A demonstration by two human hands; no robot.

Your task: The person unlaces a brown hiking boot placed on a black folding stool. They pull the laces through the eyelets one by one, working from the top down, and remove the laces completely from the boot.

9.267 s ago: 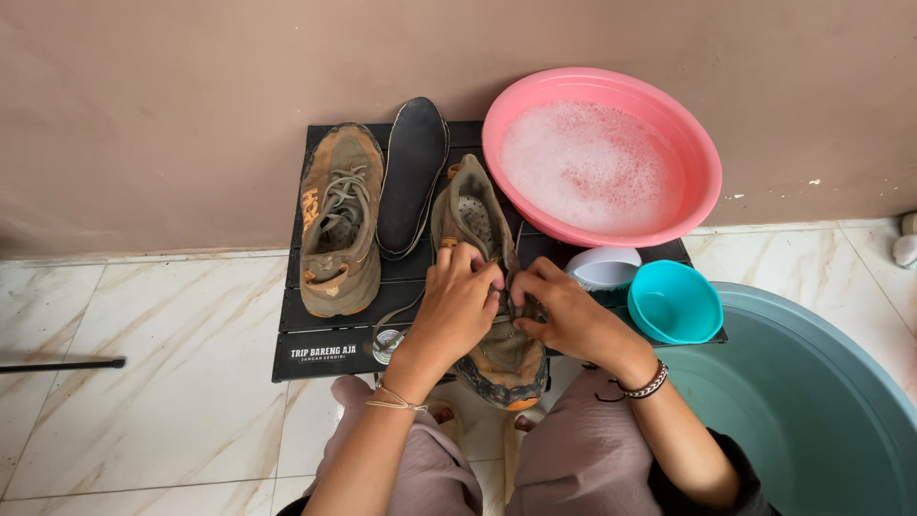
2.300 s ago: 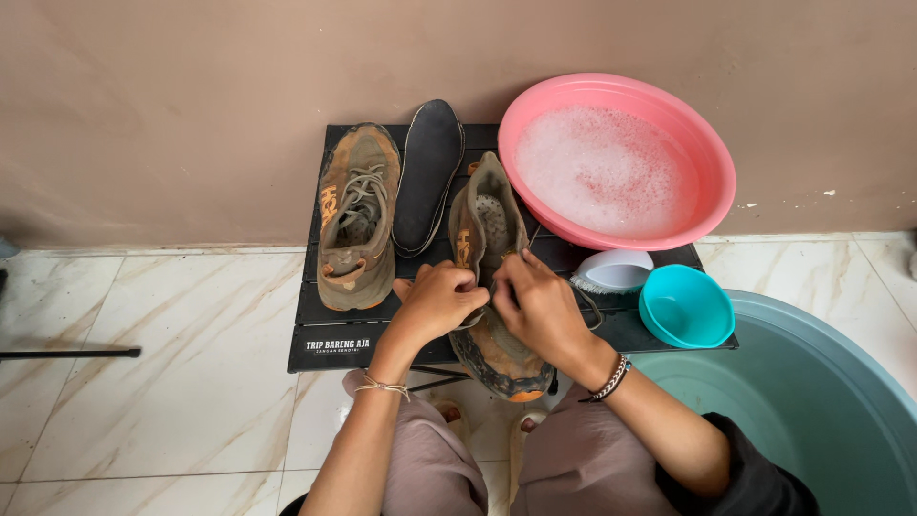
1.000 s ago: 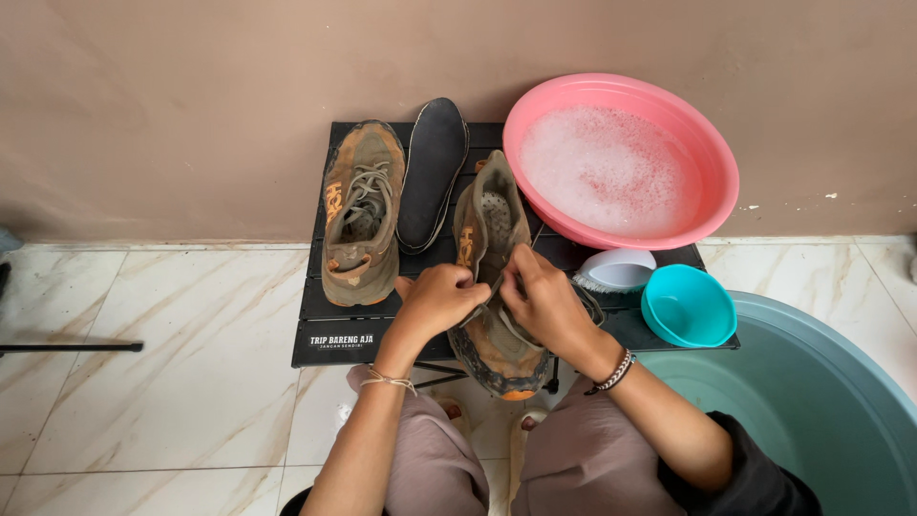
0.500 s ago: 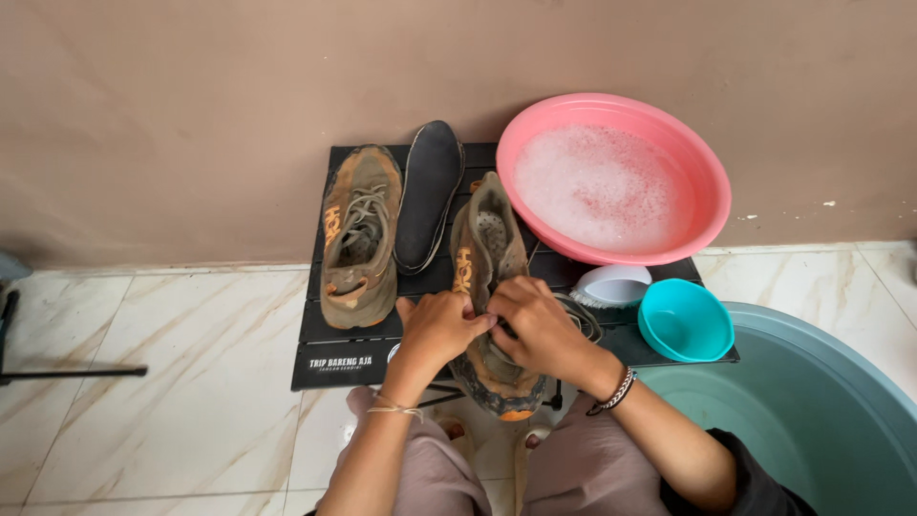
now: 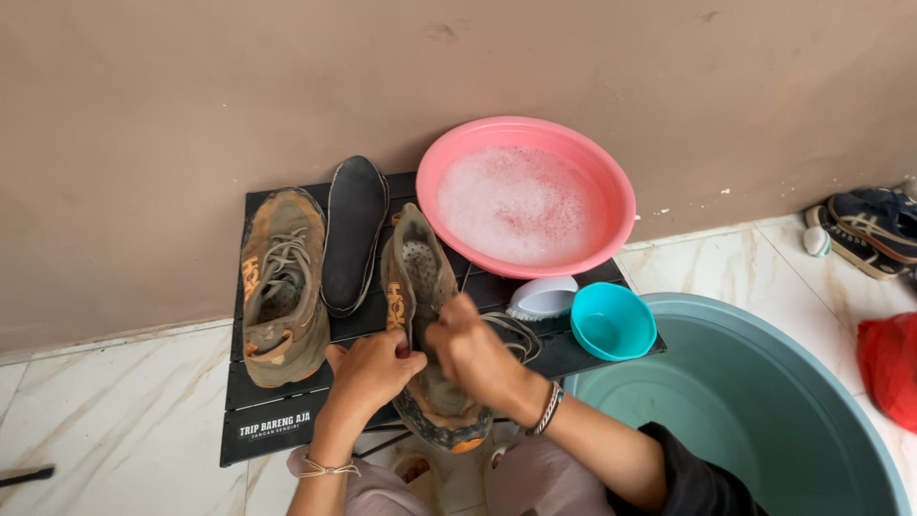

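Head view, looking down at low black bench [image 5: 287, 406] against beige wall. Muddy brown sneaker [image 5: 420, 315] lying toe-away on bench middle, heel end hanging over front edge toward lap. Left hand [image 5: 371, 371] closed around sneaker's left side near orange marking, thumb and fingers gripping upper. Right hand [image 5: 475, 355] curled on sneaker's lace area, fingers pinched on loose lace [image 5: 511, 330] trailing off to right; exact pinch hard to tell, motion blur. Dark beaded bracelet on right wrist, thin cord bracelet on left wrist.

Second muddy sneaker [image 5: 282, 287] laced, lying on bench left part, apart from both hands. Black insole [image 5: 353, 234] lying flat between the two sneakers, just beside held one. Pink basin [image 5: 525, 196] full of soapy foam at bench back right, touching wall. White scrub brush [image 5: 543, 298] bristles-down just in front of basin. Small teal bowl [image 5: 611, 322] beside brush at bench right edge, near right wrist. Big grey-green tub [image 5: 764, 401] on floor right of bench, partly cut by frame. Dark shoes [image 5: 874, 225] by wall far right, red bag [image 5: 890, 368] at right edge. White marble floor tiles [image 5: 115, 430] left
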